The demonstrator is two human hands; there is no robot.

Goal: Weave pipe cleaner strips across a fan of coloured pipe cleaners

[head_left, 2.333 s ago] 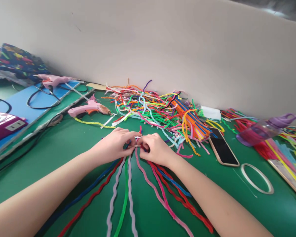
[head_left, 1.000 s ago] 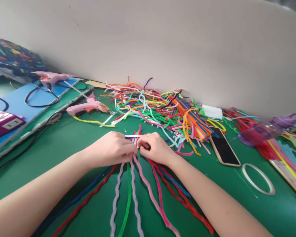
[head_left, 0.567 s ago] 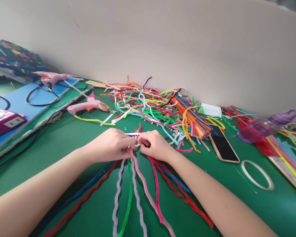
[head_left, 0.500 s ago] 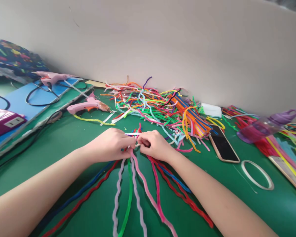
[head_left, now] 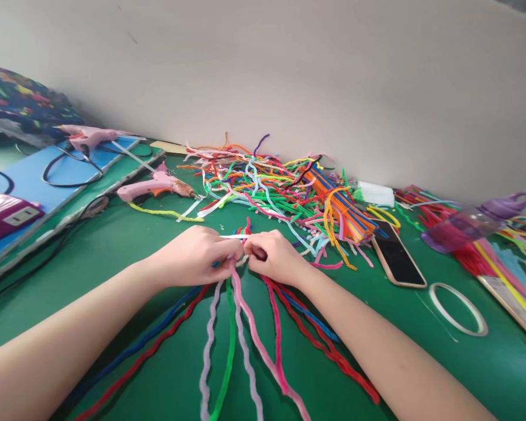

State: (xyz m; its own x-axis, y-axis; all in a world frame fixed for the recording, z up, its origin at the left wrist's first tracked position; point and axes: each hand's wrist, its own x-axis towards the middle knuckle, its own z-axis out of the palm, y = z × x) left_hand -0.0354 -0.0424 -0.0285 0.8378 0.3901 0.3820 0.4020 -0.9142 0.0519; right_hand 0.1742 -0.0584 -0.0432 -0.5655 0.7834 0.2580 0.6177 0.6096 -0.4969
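Note:
My left hand (head_left: 204,254) and my right hand (head_left: 269,254) meet at the middle of the table, fingers pinched over the gathered upper ends of several pipe cleaners. Between the fingertips runs a thin white strip (head_left: 231,237). From under the hands, long pipe cleaners fan toward me: a pink one (head_left: 254,327), a green one (head_left: 230,351), pale lilac ones (head_left: 246,356), red ones (head_left: 144,354) and blue ones (head_left: 135,345). A short red tip (head_left: 248,223) sticks up beyond the fingers. The fingers hide exactly what each hand pinches.
Behind the hands lies a tangled heap of coloured pipe cleaners (head_left: 263,181). A pink glue gun (head_left: 149,188) rests at left, another glue gun (head_left: 87,137) on a blue board (head_left: 35,175). To the right are a phone (head_left: 401,257), a white ring of tape (head_left: 436,292) and a purple bottle (head_left: 464,228).
Both hands stay pinched at the same spot, with only a slight shift of the left fingers closer to the right ones. The pipe cleaners lie almost unchanged.

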